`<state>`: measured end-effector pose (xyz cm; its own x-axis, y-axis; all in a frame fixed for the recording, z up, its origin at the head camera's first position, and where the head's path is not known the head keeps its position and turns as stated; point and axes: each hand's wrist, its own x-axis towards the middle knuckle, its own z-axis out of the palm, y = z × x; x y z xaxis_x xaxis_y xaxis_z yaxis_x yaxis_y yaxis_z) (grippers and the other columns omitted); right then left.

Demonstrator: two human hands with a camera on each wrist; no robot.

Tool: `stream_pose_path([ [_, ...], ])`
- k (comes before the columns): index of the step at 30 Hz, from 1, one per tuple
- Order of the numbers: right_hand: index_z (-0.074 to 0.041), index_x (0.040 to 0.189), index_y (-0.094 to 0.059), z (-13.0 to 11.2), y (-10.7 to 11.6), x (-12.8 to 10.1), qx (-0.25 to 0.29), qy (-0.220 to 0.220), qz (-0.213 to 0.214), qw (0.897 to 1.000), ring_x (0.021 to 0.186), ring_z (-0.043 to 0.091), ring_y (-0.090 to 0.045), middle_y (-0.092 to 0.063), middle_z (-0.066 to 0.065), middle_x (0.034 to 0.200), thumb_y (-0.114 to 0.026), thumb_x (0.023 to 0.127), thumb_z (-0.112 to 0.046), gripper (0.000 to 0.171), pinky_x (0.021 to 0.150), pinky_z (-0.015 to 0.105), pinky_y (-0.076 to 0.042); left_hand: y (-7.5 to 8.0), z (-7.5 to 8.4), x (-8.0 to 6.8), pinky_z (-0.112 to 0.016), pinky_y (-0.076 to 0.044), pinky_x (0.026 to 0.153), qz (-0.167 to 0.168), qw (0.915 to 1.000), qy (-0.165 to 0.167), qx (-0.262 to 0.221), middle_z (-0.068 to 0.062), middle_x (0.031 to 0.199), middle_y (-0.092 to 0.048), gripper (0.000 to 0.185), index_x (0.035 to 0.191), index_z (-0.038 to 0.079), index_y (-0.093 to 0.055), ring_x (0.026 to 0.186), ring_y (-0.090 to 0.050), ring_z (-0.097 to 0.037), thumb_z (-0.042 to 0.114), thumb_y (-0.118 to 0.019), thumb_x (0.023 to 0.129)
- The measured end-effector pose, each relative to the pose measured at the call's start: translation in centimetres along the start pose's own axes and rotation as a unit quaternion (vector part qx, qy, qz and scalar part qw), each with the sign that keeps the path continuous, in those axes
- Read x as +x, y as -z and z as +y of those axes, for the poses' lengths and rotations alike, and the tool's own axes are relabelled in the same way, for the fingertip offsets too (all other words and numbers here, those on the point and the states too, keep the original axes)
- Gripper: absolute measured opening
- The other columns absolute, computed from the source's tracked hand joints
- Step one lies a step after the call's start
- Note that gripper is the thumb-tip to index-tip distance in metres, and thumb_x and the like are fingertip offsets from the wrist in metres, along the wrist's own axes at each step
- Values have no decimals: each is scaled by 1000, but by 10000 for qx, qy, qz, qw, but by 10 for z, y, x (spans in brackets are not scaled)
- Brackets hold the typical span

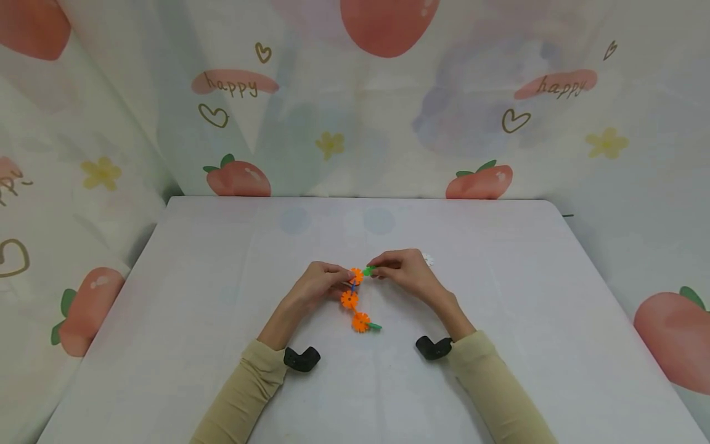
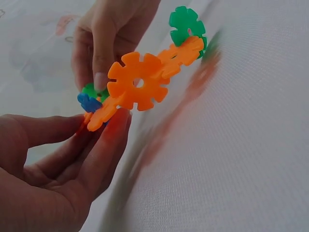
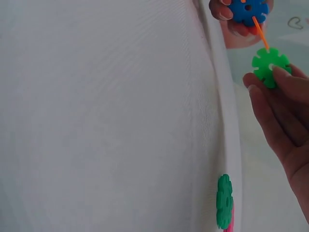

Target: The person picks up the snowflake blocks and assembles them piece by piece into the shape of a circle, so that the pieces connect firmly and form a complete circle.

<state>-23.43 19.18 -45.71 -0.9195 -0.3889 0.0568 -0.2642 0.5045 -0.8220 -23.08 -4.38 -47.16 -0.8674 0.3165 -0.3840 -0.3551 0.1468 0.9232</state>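
A chain of slotted plastic flower discs is between the hands. It has several orange discs [image 1: 349, 300], a blue disc [image 3: 248, 9] and a dark green end disc [image 2: 186, 26]. My left hand [image 1: 322, 285] pinches the chain's far end, thumb by the upper orange disc [image 1: 357, 276]. With thumb and fingertips, my right hand [image 1: 407, 269] holds a bright green disc [image 3: 270, 67]. Its edge meets an edge-on orange disc [image 3: 260, 34] in the right wrist view; how deep the slots engage I cannot tell. The chain's lower part hangs toward the person.
A white disc [image 1: 428, 259] lies just beyond my right hand. In the right wrist view, another dark green disc [image 3: 224, 202] stands out beside something pink [image 3: 231, 220]. Black wrist cameras [image 1: 302, 359] jut inward from both sleeves. A patterned cloth wall [image 1: 355, 166] backs the white table [image 1: 499, 259].
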Motion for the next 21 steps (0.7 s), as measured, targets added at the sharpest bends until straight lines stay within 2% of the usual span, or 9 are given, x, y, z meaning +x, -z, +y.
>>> stream_pose_path([
  [8,-6,102,-82,-2,-2,3,-9,251,79,9997,87,23,-78,-80,9,96,-76,90,0,15,77,25,-60,-2,0,-1,-24,-58,67,25,10000,-49,5,-14,94,-79,24,110,-7,-76,75,-72,-12,12,-69,97],
  [15,-5,97,-83,-2,-4,6,-59,471,166,9987,84,21,-78,-80,10,92,-77,87,4,15,74,25,-60,-7,-2,-2,-23,-59,67,181,9997,-173,-22,-17,95,-79,24,110,-8,-76,75,-73,-12,11,-71,96],
  [21,-5,95,-84,-1,-8,8,-38,436,331,9985,80,20,-78,-80,10,90,-80,86,1,12,71,22,-58,-12,-2,-3,-26,-60,66,410,9989,-77,-196,-21,95,-78,24,111,-11,-75,72,-74,-14,9,-70,97],
])
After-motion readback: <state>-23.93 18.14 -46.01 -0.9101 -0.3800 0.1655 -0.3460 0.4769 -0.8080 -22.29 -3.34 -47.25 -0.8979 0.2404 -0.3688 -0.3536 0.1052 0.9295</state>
